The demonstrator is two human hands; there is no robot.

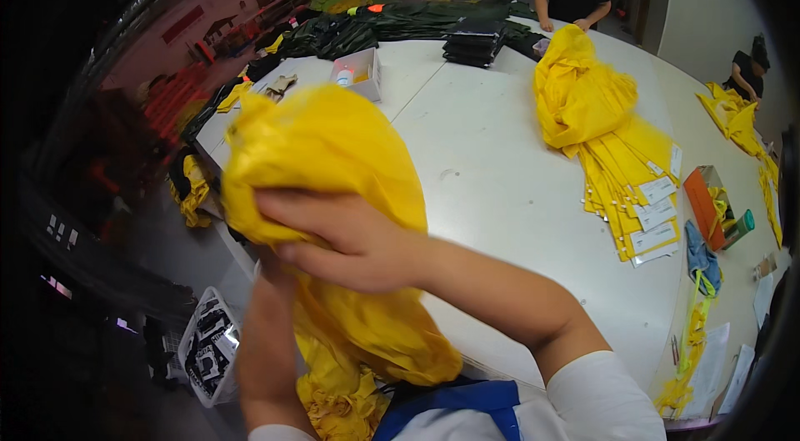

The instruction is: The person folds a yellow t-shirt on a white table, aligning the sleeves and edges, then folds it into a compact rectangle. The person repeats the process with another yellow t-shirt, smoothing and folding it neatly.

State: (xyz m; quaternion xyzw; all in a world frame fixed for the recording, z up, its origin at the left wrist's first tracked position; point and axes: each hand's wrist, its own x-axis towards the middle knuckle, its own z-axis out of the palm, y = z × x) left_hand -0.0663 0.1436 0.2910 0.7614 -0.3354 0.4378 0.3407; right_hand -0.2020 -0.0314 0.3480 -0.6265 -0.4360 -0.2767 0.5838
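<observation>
A large bundle of thin yellow fabric (333,133), likely a garment, is raised in front of me, its lower part hanging down toward my lap. My right hand (346,237) reaches across from the right and is closed on the near side of the bundle, fingers pressed into the cloth. My left forearm (267,349) comes up from below and ends at the bundle, under the right hand. The left hand's fingers are hidden by the cloth and the right hand. More crumpled yellow fabric (342,399) lies low by my waist.
A white table (467,191) carries fanned yellow garments with white labels (629,199), a black folded stack (472,41), an open white box (358,73) and an orange box (707,206). A white basket (208,349) stands at lower left. Two people work beyond.
</observation>
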